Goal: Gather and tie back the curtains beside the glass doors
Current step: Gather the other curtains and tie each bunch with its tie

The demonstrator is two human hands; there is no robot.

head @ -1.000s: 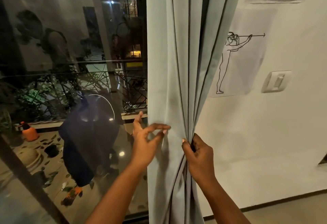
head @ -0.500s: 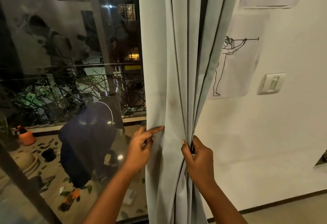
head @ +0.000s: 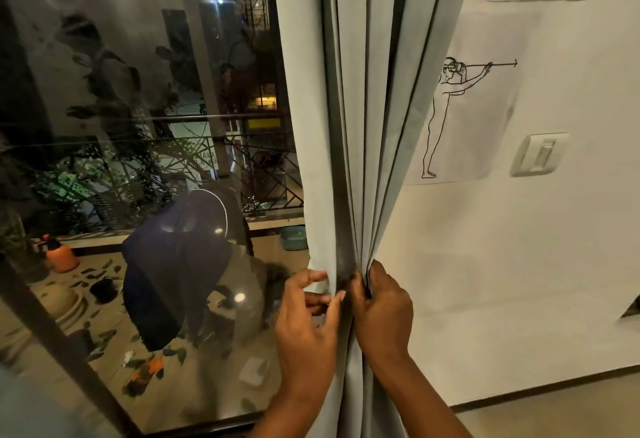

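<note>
Hands meet at the pale grey curtain, which hangs bunched between the glass door and the wall. Left hand pinches the curtain's outer edge, fingers curled. Right hand grips the gathered folds. Lettering seen through the glass is partly legible, "AKA"; the remainder unreadable.

The curtain is hanging as matt, smooth grey cloth in soft folds. Left of it, the glass door is showing glossy and reflective. Right of it, the wall is looking matt, the paper sheet thin, the switch smooth plastic.
</note>
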